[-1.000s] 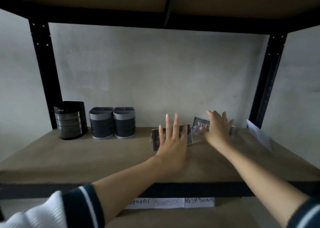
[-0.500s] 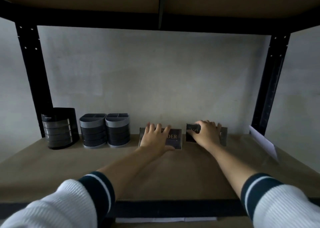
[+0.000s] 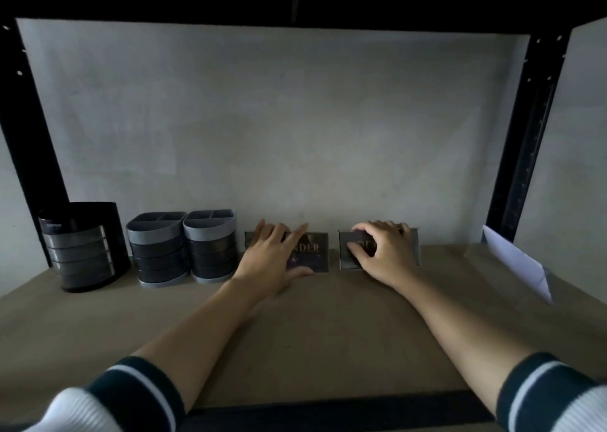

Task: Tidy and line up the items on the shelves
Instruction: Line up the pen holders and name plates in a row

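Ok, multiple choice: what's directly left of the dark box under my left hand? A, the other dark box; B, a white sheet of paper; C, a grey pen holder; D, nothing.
C: a grey pen holder stands right beside the dark box that the left hand rests on.

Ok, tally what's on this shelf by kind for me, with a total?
Black round organizer: 1
Grey divided pen holders: 2, left and right
Dark printed boxes: 2, one under the left hand (box), one under the right hand (box)
White sheet leaning at the right post: 1
Total: 6
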{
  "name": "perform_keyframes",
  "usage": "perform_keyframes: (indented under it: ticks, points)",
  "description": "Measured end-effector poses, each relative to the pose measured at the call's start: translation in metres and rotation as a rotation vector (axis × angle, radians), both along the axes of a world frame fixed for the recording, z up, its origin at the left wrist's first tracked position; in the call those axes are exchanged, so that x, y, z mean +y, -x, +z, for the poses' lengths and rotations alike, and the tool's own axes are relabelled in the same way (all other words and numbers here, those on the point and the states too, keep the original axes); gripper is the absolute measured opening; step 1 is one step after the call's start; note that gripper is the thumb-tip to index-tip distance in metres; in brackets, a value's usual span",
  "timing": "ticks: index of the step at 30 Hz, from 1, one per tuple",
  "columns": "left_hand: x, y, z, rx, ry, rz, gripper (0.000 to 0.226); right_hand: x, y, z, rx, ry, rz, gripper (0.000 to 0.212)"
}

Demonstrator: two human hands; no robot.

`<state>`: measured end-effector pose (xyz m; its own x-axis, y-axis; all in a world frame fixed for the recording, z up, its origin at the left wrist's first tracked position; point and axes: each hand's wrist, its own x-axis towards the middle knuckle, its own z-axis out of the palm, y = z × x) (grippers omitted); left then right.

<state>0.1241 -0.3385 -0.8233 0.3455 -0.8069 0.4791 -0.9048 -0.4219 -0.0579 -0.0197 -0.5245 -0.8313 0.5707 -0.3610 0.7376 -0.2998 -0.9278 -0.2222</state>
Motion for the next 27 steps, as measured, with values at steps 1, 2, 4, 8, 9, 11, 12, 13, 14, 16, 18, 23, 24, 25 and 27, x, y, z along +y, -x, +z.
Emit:
perform_keyframes:
  ticks: [1, 2, 4, 8, 9, 11, 12, 13, 14, 16, 18, 23, 24, 25, 27]
  points:
    - [0.0015, -0.0007, -0.0006, 0.0, 0.014, -0.002, 0.085, 0.0011, 0.0002, -0.0005, 0.003, 0.007, 0.007, 0.031]
    - [0.0026, -0.0005, -0.0016, -0.013, 0.023, 0.002, 0.086, 0.0023, 0.0003, -0.0009, 0.007, 0.01, 0.01, 0.033]
    - [0.0025, 0.0008, -0.0032, -0.061, 0.035, 0.012, 0.086, 0.0046, -0.0007, -0.001, 0.018, 0.014, 0.009, 0.037]
    - [-0.0005, 0.0011, -0.0029, -0.076, 0.059, 0.013, 0.086, 0.006, -0.0019, -0.001, 0.029, 0.017, 0.028, 0.036]
    - [-0.0008, 0.001, -0.0031, -0.072, 0.062, 0.013, 0.086, 0.0061, -0.0019, -0.0006, 0.031, 0.016, 0.032, 0.034]
    - [-0.001, 0.0017, -0.0036, -0.068, 0.066, 0.013, 0.086, 0.0054, -0.0024, -0.0002, 0.029, 0.016, 0.044, 0.029]
    - [-0.0011, 0.0022, -0.0035, -0.065, 0.067, 0.01, 0.086, 0.0052, -0.0028, 0.0001, 0.028, 0.017, 0.052, 0.028]
    - [-0.0012, 0.0025, -0.003, -0.062, 0.069, 0.007, 0.086, 0.0047, -0.0037, 0.0001, 0.027, 0.018, 0.06, 0.028]
    - [-0.0012, 0.0025, -0.0027, -0.06, 0.068, 0.003, 0.086, 0.0046, -0.0046, 0.0002, 0.027, 0.02, 0.065, 0.028]
    - [-0.001, 0.0026, -0.0022, -0.055, 0.065, 0.0, 0.086, 0.0045, -0.007, 0.0001, 0.029, 0.021, 0.071, 0.029]
    - [-0.0008, 0.0027, -0.0018, -0.053, 0.062, 0.002, 0.086, 0.0049, -0.0086, 0.0001, 0.031, 0.024, 0.067, 0.03]
    - [-0.0011, 0.0033, -0.0018, -0.029, 0.063, 0.0, 0.087, 0.007, -0.0081, -0.0002, 0.03, 0.023, 0.036, 0.03]
    - [-0.0013, 0.0033, -0.002, -0.028, 0.065, 0.0, 0.087, 0.0074, -0.0081, -0.0001, 0.029, 0.019, 0.035, 0.03]
    - [-0.0016, 0.0035, -0.0021, -0.03, 0.068, 0.0, 0.086, 0.0079, -0.0082, 0.0001, 0.028, 0.014, 0.035, 0.03]
    - [-0.0019, 0.0037, -0.0019, -0.027, 0.068, 0.003, 0.087, 0.0087, -0.0086, 0.0007, 0.029, 0.009, 0.029, 0.03]
